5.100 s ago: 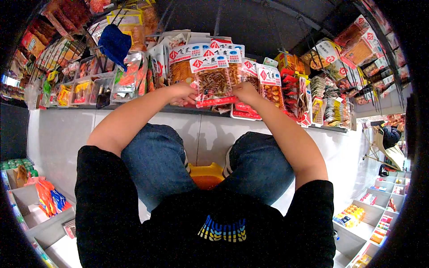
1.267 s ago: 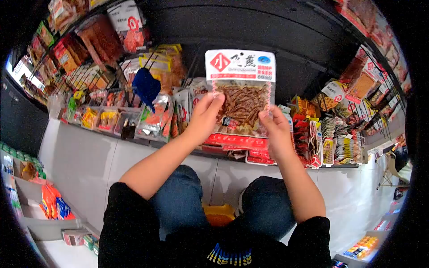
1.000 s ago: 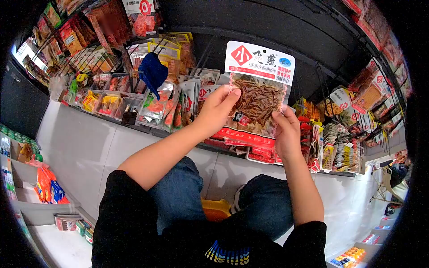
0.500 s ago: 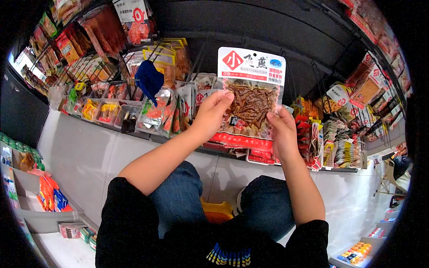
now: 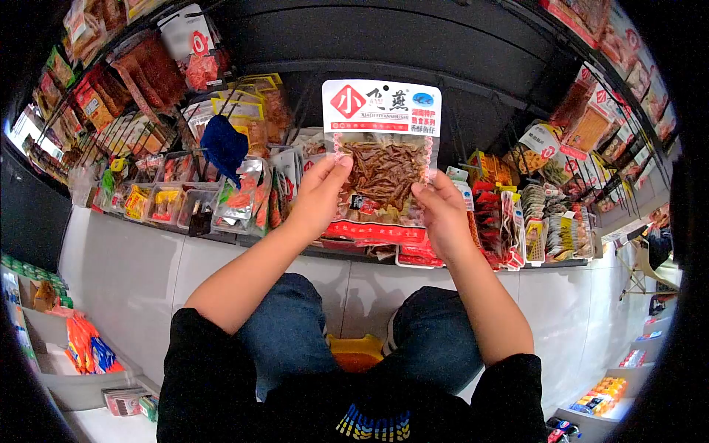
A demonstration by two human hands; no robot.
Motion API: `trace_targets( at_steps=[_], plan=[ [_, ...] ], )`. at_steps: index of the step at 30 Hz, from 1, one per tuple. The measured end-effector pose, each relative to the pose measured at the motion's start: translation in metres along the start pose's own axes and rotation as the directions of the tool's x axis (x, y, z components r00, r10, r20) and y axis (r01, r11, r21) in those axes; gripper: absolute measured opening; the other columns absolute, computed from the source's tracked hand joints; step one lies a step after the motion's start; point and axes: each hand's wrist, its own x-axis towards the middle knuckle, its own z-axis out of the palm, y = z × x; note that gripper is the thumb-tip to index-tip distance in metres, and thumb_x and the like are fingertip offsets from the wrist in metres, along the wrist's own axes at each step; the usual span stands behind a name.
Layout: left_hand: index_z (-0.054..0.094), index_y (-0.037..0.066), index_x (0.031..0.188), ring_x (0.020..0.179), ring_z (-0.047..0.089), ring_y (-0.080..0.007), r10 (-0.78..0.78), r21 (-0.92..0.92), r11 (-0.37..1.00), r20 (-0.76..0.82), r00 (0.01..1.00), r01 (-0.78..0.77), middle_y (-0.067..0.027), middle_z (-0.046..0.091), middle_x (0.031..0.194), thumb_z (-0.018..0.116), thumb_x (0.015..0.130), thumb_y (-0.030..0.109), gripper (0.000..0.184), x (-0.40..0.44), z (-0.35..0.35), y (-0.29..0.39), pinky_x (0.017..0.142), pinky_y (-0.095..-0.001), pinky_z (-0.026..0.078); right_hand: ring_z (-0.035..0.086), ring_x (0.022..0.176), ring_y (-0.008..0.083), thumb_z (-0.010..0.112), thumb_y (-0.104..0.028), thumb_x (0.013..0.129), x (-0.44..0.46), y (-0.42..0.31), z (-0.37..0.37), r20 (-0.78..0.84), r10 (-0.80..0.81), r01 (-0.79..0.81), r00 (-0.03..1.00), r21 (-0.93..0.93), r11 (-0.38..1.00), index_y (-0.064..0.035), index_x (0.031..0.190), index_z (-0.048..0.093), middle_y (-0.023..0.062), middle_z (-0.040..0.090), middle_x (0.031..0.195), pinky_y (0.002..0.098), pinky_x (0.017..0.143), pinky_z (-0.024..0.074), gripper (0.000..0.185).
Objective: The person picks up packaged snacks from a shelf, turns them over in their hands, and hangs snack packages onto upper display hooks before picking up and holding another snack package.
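A snack packet of small dried fish (image 5: 384, 173) is held upright in front of me, its printed side facing me. It has a white header with a red diamond, a clear window and a red bottom band. My left hand (image 5: 321, 192) pinches its left edge, thumb on the front. On the right edge, my right hand (image 5: 443, 214) grips it with the thumb in front. The other fingers of both hands are partly hidden behind the packet. Behind it lie more packets on the low shelf, partly covered.
A dark blue cloth-like item (image 5: 226, 148) hangs at the rack's left. Plastic trays of packets (image 5: 168, 203) line the shelf, with yellow packets (image 5: 565, 235) at right. Hanging packets (image 5: 587, 118) and metal hooks jut out above. A yellow stool (image 5: 356, 351) is between my knees.
The packet and both hands have shifted left in view, still in the same grip. The shelves have also shifted left and slightly up as the view turned.
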Motion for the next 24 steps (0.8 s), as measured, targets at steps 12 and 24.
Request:
trace_targets(
  at_steps=[12, 24],
  plan=[
    [0.05, 0.002, 0.096, 0.08, 0.041, -0.0078, 0.103, 0.12, 0.988, -0.02, 0.995, -0.099, -0.0007, 0.048, 0.086, 0.038, 0.091, 0.033, 0.033, -0.004, -0.001, 0.003, 0.075, -0.0214, 0.034, 0.053, 0.078, 0.009, 0.052, -0.007, 0.082, 0.0, 0.004, -0.005, 0.032, -0.041, 0.042, 0.999, -0.004, 0.999, -0.0028, 0.101, 0.051, 0.0035, 0.058, 0.089, 0.0222, 0.07, 0.0412, 0.02],
    [0.048, 0.003, 0.086, 0.069, 0.035, -0.0053, 0.163, 0.168, 0.973, 0.0, 0.987, -0.16, 0.003, 0.041, 0.073, 0.038, 0.091, 0.031, 0.03, -0.002, -0.005, 0.001, 0.064, -0.0201, 0.032, 0.052, 0.073, 0.0072, 0.053, -0.006, 0.081, 0.002, 0.006, -0.009, 0.033, 0.009, -0.009, 0.999, -0.02, 1.0, -0.0039, 0.099, 0.052, 0.0023, 0.058, 0.085, 0.021, 0.065, 0.0408, 0.017]
  ],
)
